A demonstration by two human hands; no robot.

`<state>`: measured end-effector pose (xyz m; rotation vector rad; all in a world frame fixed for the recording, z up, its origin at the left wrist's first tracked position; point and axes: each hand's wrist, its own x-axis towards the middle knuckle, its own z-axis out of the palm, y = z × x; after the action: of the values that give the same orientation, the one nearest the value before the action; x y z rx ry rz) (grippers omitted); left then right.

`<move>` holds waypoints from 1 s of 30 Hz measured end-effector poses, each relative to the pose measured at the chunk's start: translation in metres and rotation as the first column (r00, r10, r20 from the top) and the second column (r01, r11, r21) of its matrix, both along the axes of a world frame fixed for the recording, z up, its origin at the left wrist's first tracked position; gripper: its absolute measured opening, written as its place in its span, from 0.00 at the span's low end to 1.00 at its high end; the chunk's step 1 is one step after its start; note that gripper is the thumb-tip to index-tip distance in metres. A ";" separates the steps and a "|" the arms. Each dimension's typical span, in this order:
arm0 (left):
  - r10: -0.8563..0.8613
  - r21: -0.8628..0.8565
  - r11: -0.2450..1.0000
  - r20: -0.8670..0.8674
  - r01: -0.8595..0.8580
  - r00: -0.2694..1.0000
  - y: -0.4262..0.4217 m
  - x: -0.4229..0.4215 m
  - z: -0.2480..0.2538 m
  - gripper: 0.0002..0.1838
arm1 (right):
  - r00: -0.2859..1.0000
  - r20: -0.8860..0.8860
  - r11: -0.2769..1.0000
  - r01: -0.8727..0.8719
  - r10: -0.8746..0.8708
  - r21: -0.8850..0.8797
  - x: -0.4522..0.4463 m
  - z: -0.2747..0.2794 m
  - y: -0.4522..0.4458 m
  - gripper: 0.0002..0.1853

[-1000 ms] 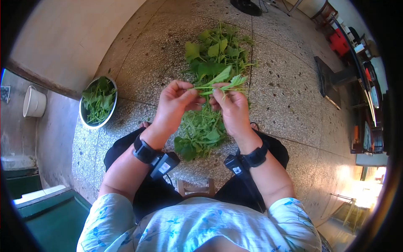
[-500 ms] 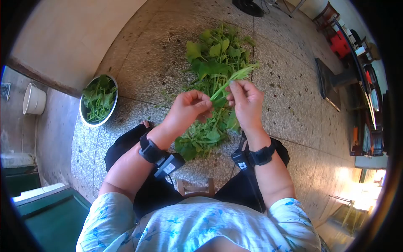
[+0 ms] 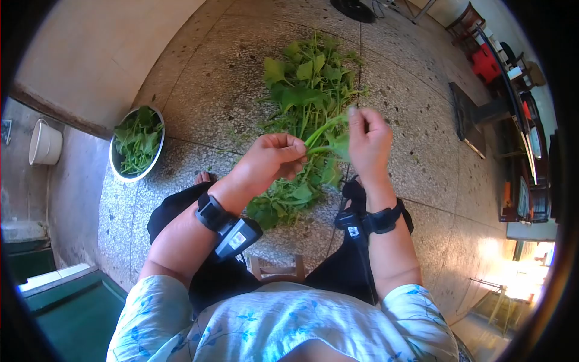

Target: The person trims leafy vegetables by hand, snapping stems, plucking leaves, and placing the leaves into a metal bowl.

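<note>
My left hand [image 3: 274, 158] pinches a green leafy stem [image 3: 321, 133] between thumb and fingertips, above the floor. From there the stem bends up to the right, where my right hand [image 3: 369, 137] closes thumb and finger on its far end. A green leaf hangs between the hands, partly hidden by my right fingers. Below and beyond both hands lies a long heap of leafy green vines [image 3: 304, 78], running from far ahead down to between my feet. Off to the left, a metal basin [image 3: 161, 152] holds more leaves and stems.
Speckled stone floor [image 3: 416, 151] surrounds the heap. A white bucket [image 3: 46, 143] stands at far left, near a green cabinet [image 3: 81, 314]. On the right are a dark table [image 3: 502, 114] on its pedestal and a red stool [image 3: 486, 63]. A dark round base [image 3: 354, 9] sits at the top.
My right hand has moved slightly right and down, away from my left. The stem, nearly straight before, is now bent, with a leaf hanging from it. The view has shifted slightly.
</note>
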<state>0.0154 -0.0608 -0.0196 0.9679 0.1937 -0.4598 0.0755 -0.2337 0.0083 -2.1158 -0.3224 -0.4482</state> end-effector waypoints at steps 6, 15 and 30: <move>0.143 -0.229 0.963 -0.022 -0.145 0.989 0.003 0.005 0.001 0.04 | 0.999 0.033 0.991 0.039 -0.043 0.127 -0.011 0.008 -0.005 0.04; 0.242 -0.320 0.922 0.033 -0.220 0.970 -0.009 0.007 -0.002 0.03 | 0.935 0.107 0.940 -0.342 0.339 0.009 -0.029 -0.002 0.025 0.04; 0.163 -0.136 0.980 0.136 -0.145 0.977 -0.011 -0.003 0.007 0.05 | 0.948 0.000 0.948 -0.318 0.318 -0.009 -0.025 0.007 0.017 0.04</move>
<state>0.0124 -0.0714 -0.0125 0.8520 0.1047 -0.2539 0.0501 -0.2169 0.0153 -2.0230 -0.6563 -0.2579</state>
